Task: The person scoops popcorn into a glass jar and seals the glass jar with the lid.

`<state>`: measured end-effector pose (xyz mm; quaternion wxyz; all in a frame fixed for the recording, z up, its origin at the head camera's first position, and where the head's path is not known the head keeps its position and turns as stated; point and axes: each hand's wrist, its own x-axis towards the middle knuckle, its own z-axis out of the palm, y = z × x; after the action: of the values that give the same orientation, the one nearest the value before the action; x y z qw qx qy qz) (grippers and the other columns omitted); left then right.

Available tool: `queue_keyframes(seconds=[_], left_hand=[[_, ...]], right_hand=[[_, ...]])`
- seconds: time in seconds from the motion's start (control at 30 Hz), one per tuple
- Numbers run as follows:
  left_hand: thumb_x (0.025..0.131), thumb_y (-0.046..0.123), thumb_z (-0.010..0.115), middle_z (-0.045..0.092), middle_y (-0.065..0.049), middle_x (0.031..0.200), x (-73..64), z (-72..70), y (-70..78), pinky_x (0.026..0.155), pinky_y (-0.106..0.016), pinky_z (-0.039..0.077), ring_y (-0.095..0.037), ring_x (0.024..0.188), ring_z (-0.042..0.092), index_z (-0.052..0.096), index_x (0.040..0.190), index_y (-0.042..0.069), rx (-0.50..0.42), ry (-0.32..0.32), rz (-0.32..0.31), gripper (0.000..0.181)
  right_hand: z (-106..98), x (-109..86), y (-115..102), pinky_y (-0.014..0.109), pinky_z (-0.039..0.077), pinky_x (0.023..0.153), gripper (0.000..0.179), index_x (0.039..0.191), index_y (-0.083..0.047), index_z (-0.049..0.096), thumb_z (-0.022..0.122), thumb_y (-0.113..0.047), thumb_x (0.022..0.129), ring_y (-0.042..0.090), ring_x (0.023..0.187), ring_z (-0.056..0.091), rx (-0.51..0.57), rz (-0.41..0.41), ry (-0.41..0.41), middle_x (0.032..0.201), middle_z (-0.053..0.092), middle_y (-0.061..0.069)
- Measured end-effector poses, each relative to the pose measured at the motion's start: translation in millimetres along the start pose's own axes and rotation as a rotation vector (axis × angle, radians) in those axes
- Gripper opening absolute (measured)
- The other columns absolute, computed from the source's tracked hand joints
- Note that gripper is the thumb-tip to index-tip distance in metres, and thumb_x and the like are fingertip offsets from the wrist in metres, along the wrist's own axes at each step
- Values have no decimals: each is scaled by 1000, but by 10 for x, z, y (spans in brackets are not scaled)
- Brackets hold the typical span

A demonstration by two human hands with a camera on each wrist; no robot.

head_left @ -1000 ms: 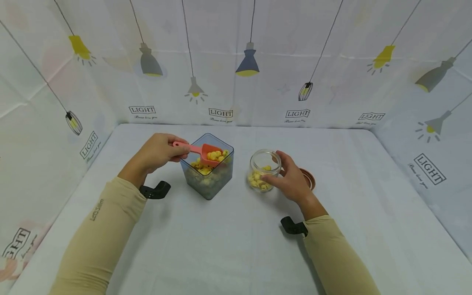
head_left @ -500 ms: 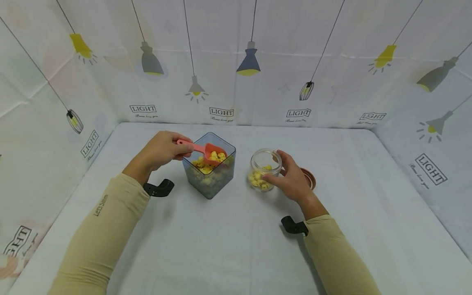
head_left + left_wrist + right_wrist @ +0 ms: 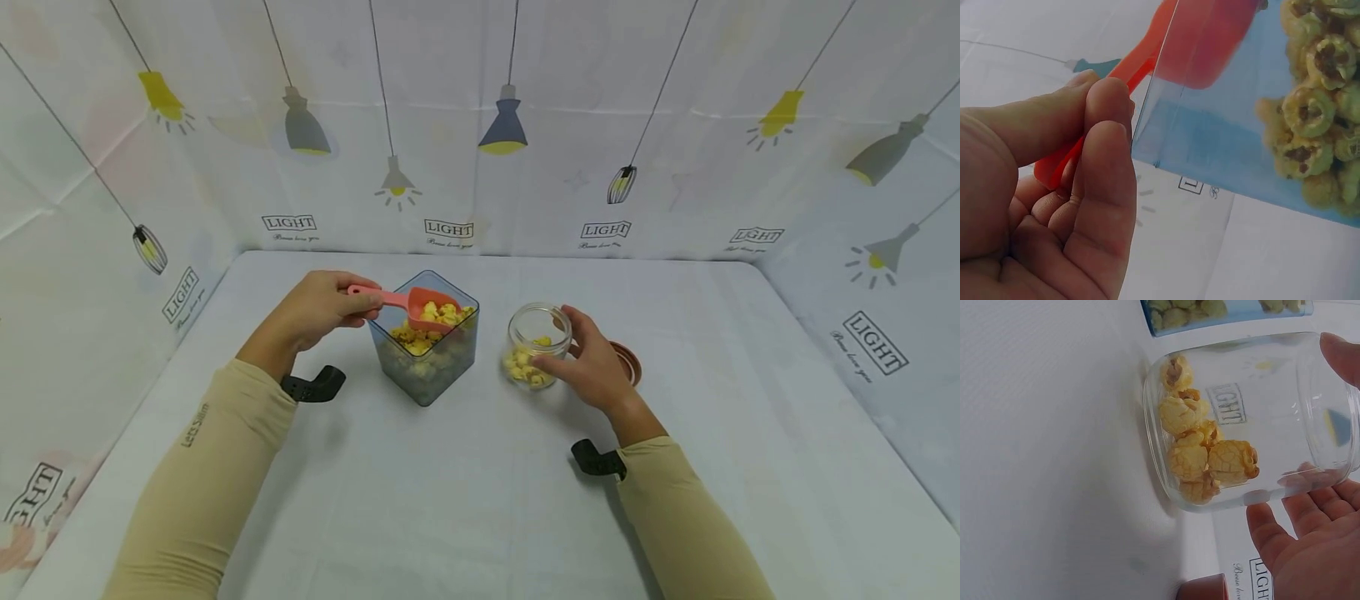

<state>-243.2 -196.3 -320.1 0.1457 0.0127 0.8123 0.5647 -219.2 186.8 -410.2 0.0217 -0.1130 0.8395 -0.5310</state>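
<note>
My left hand (image 3: 330, 304) pinches the handle of a coral-red scoop (image 3: 420, 308) between thumb and fingers. The scoop's bowl, loaded with popcorn (image 3: 442, 314), is at the mouth of a bluish clear square container (image 3: 427, 379) that holds more popcorn. In the left wrist view the scoop handle (image 3: 1138, 59) slants past the container's wall, and the bowl shows through it. My right hand (image 3: 596, 367) grips a round glass jar (image 3: 536, 342) near its rim, thumb on one side and fingers on the other. Several popcorn pieces (image 3: 1188, 462) lie at the jar's bottom.
A brown round lid (image 3: 628, 364) lies on the white table (image 3: 450, 517) just right of the jar, partly behind the right hand. The container stands left of the jar with a gap between. A white lamp-printed cloth (image 3: 555, 192) hangs behind the table.
The scoop shifts slightly right and then back left, its bowl levelling at the container's mouth with more popcorn showing in it. The right hand and jar stay put.
</note>
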Motion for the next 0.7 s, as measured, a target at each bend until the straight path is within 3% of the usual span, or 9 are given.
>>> queue_keyframes(seconds=[0.2,0.43,0.7], left_hand=[[100,16,65,70,-7,94,-41,-24,-36,80,-23,55,-11,83,66,56,131,-8,-41,-8,14,41],[99,16,66,70,-14,101,-10,-2,-3,77,-23,55,-13,84,66,58,130,-7,-4,-12,26,40],[99,16,66,69,-13,101,8,56,69,77,-24,56,-15,85,66,56,132,-5,-21,-10,-7,41]], right_hand=[[1,1,-13,47,30,115,97,157,-3,21,82,-27,86,32,145,30,9,-1,-5,159,29,18],[8,0,-8,48,31,114,97,157,-3,22,82,-29,85,32,144,31,-4,1,3,158,31,17],[13,1,4,49,31,114,98,157,-3,22,83,-29,84,33,144,31,-13,-2,9,158,30,17]])
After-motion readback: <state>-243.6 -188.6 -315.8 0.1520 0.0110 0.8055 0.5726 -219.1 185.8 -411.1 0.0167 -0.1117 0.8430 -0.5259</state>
